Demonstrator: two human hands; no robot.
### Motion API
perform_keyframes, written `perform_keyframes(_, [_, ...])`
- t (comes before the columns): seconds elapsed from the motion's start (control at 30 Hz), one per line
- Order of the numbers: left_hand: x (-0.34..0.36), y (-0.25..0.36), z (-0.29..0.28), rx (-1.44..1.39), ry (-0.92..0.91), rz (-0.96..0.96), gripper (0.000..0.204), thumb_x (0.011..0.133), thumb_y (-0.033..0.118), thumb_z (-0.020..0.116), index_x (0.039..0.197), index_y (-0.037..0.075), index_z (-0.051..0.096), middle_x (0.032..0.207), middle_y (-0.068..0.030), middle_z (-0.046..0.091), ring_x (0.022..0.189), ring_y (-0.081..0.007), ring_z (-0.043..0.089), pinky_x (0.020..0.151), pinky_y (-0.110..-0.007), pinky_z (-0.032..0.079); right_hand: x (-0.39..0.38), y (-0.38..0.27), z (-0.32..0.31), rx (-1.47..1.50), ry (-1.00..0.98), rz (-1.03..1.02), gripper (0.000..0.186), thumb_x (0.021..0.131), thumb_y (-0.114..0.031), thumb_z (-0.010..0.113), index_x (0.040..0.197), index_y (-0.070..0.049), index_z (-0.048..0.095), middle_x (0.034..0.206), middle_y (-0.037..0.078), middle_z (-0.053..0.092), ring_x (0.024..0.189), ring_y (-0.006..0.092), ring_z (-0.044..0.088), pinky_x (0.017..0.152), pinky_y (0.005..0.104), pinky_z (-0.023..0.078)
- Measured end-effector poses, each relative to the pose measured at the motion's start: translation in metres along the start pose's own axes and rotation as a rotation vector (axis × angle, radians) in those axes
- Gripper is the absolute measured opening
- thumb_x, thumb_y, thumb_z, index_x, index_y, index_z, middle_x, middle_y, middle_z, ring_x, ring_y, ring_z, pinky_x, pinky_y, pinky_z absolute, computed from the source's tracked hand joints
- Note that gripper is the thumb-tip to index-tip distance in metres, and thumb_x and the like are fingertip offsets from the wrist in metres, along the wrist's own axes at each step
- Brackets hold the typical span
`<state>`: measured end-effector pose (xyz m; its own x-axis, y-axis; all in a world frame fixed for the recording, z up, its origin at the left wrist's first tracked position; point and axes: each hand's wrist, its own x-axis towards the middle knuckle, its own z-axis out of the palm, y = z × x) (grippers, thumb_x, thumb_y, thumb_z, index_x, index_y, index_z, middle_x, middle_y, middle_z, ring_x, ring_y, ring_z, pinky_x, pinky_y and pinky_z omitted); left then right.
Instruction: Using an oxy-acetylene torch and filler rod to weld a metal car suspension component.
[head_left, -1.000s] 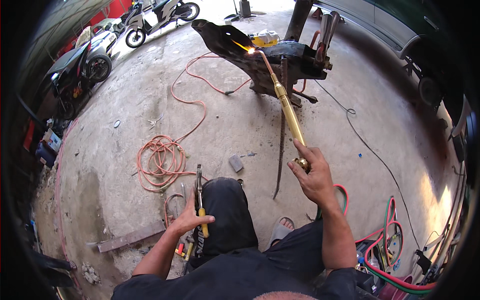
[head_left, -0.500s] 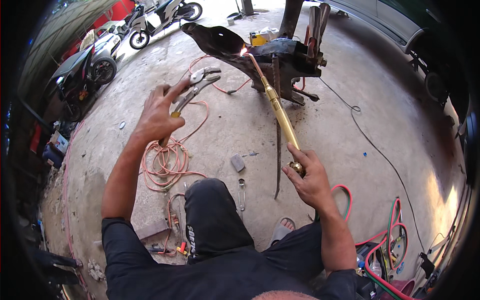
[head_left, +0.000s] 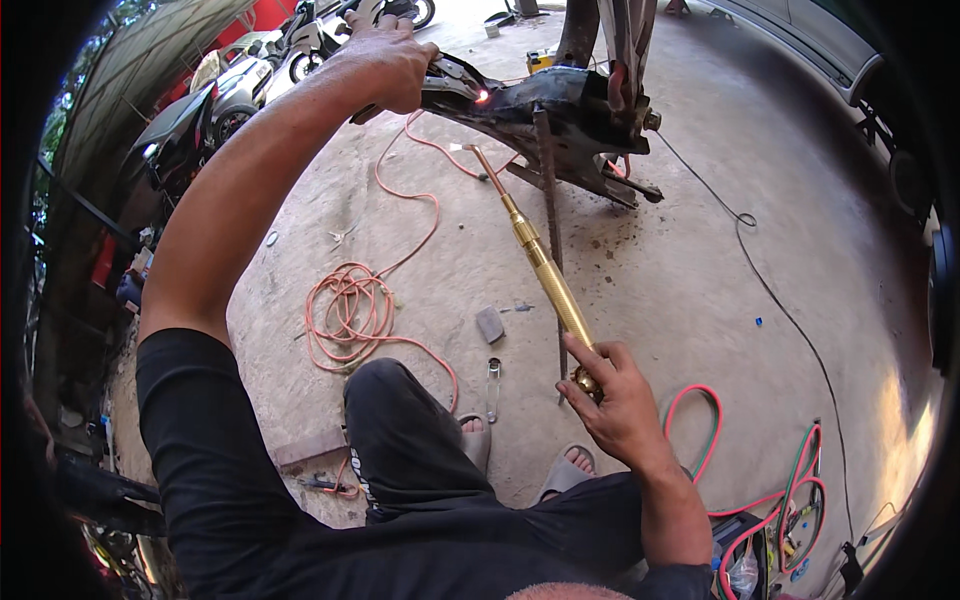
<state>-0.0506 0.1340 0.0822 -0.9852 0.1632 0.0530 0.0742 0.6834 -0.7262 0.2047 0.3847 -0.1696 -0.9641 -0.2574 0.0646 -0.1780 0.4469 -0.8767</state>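
My left hand (head_left: 385, 65) reaches to the far left end of a dark, rusty metal part (head_left: 565, 92). It is closed round a pair of locking pliers (head_left: 457, 72); the hand hides most of them, and their jaws lie against the part. Beside the jaws a small spot on the metal glows bright orange. In my right hand (head_left: 615, 405) is a brass gas torch (head_left: 550, 275), gripped near its valve knob. A small flame burns at its tip, below the part and apart from it. A long thin metal rod (head_left: 547, 180) runs down from the part.
An orange hose (head_left: 350, 310) lies coiled on the concrete floor, near a grey block (head_left: 490, 324) and a large safety-pin-shaped metal piece (head_left: 493, 390). Red and green hoses (head_left: 705, 400) loop at the right. Motorbikes (head_left: 235, 100) stand far left, a vehicle (head_left: 800, 35) far right.
My left hand has moved up and forward with the pliers to the part's end. The torch tip has drawn back from the metal, down and to the left. My view has shifted slightly.
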Motion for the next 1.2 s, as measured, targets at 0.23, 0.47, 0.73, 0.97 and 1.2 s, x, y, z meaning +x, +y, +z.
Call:
perform_keyframes(0.23, [0.012, 0.013, -0.01, 0.062, -0.147, -0.029, 0.083, 0.079, 0.008, 0.065, 0.16, 0.021, 0.049, 0.153, -0.0227, 0.051, 0.149, -0.0343, 0.043, 0.118, -0.068, 0.027, 0.002, 0.012, 0.002, 0.008, -0.007, -0.061, 0.056, 0.095, -0.022, 0.08, 0.148, -0.022, 0.063, 0.12, 0.017, 0.061, 0.087, 0.0288, 0.073, 0.081, 0.0416, 0.061])
perform_keyframes(0.47, [0.023, 0.007, -0.005, 0.08, -0.119, 0.028, 0.084, 0.08, 0.009, 0.069, 0.16, 0.023, 0.049, 0.15, -0.0222, 0.051, 0.144, -0.0365, 0.047, 0.113, -0.058, 0.039, 0.004, 0.014, 0.004, 0.035, -0.034, -0.066, 0.055, 0.096, -0.025, 0.078, 0.149, -0.023, 0.062, 0.12, 0.016, 0.061, 0.088, 0.0302, 0.073, 0.081, 0.0434, 0.06])
perform_keyframes(0.73, [0.049, -0.018, -0.007, -0.096, -0.234, 0.126, 0.096, 0.067, 0.011, 0.079, 0.158, 0.021, 0.051, 0.123, -0.0173, 0.062, 0.121, -0.0345, 0.058, 0.097, -0.047, 0.051, 0.001, 0.018, 0.0, 0.031, -0.045, -0.061, 0.054, 0.097, -0.026, 0.077, 0.149, -0.023, 0.062, 0.121, 0.016, 0.061, 0.088, 0.0305, 0.073, 0.082, 0.0436, 0.06])
perform_keyframes(0.97, [0.044, -0.025, 0.002, -0.008, -0.16, 0.139, 0.098, 0.067, 0.015, 0.076, 0.161, 0.025, 0.048, 0.129, -0.0187, 0.059, 0.123, -0.0347, 0.056, 0.097, -0.046, 0.049, 0.001, 0.019, -0.002, 0.043, -0.046, -0.055, 0.057, 0.096, -0.024, 0.079, 0.15, -0.023, 0.061, 0.121, 0.017, 0.061, 0.089, 0.0288, 0.074, 0.082, 0.0424, 0.06])
perform_keyframes(1.2, [0.044, -0.014, 0.001, 0.044, -0.192, 0.116, 0.103, 0.067, 0.015, 0.076, 0.164, 0.029, 0.044, 0.136, -0.0195, 0.056, 0.128, -0.0364, 0.054, 0.101, -0.049, 0.049, -0.001, 0.018, -0.003, 0.035, -0.001, -0.095, 0.057, 0.096, -0.022, 0.078, 0.15, -0.023, 0.06, 0.121, 0.017, 0.061, 0.088, 0.0297, 0.075, 0.08, 0.0431, 0.061])
